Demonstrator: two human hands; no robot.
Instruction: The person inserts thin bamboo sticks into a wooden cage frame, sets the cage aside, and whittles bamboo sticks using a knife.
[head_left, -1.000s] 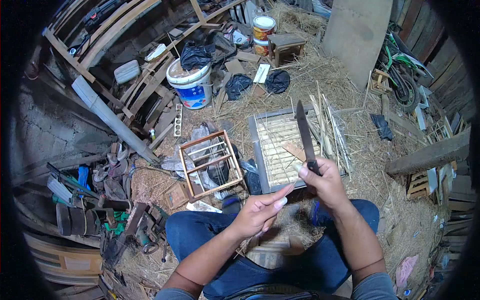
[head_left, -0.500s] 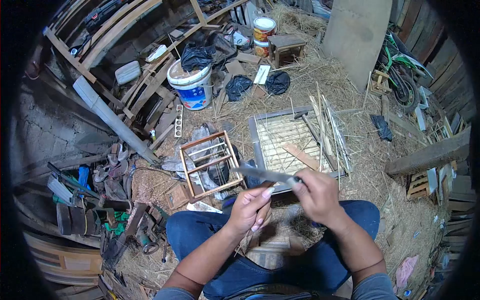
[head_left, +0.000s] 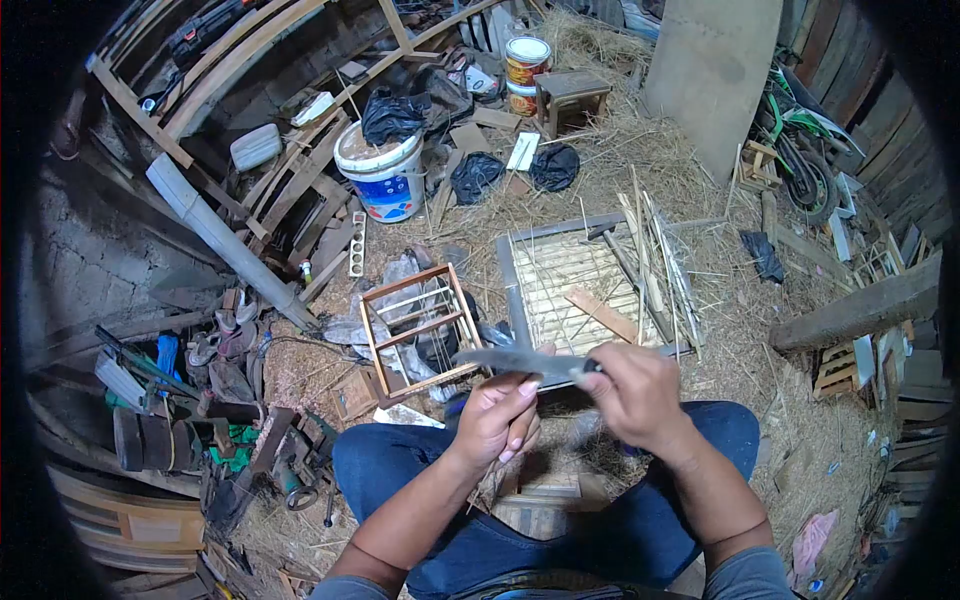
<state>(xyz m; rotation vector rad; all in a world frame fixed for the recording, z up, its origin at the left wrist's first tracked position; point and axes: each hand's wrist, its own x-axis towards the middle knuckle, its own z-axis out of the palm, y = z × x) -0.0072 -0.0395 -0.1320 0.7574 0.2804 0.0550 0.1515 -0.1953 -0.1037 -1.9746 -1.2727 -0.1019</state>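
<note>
My right hand (head_left: 637,393) is closed round the dark handle of a knife (head_left: 520,361), its blade pointing left across the top of my left hand (head_left: 497,415). The left fingers are pinched together just under the blade. A thin strip (head_left: 486,488), perhaps of bamboo, shows below that hand; the rest of it is hidden by the fingers and blade. Both hands are above my lap, between my bent knees. Beyond them on the floor lie a small wooden frame (head_left: 420,318) and a slatted panel (head_left: 545,270).
On the panel rest a hammer (head_left: 628,268), a reddish flat board (head_left: 602,313) and several long strips. Farther back stand a white bucket (head_left: 385,195), paint cans (head_left: 527,65) and a small stool (head_left: 575,90). A thick beam (head_left: 855,308) juts in from the right. Straw covers the floor.
The knife blade has shifted slightly left over my left hand, and its tip is a little lower. My left hand has moved slightly. The things on the floor are unchanged.
</note>
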